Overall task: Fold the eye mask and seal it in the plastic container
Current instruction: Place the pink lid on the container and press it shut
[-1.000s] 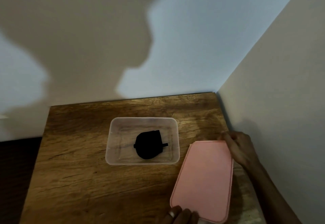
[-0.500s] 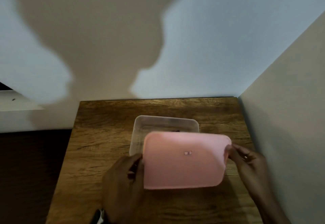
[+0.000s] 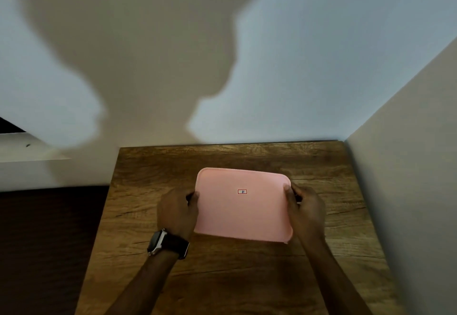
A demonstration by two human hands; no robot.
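Note:
A pink rectangular lid [image 3: 241,206] with a small red-framed label at its middle lies flat over the plastic container, covering it fully from this angle. The container and the black eye mask inside it are hidden under the lid. My left hand [image 3: 176,212] grips the lid's left edge, fingers curled under and thumb on the rim. My right hand [image 3: 305,212] grips the right edge the same way. A dark watch sits on my left wrist.
The wooden table [image 3: 222,277] fills the lower middle, with its left edge dropping to a dark floor. A white wall [image 3: 408,191] stands close along the table's right side, and another wall runs behind its far edge.
The lid has gone from lying on the table at the right to being carried over the container, and now covers it squarely. Both hands have shifted to its short ends.

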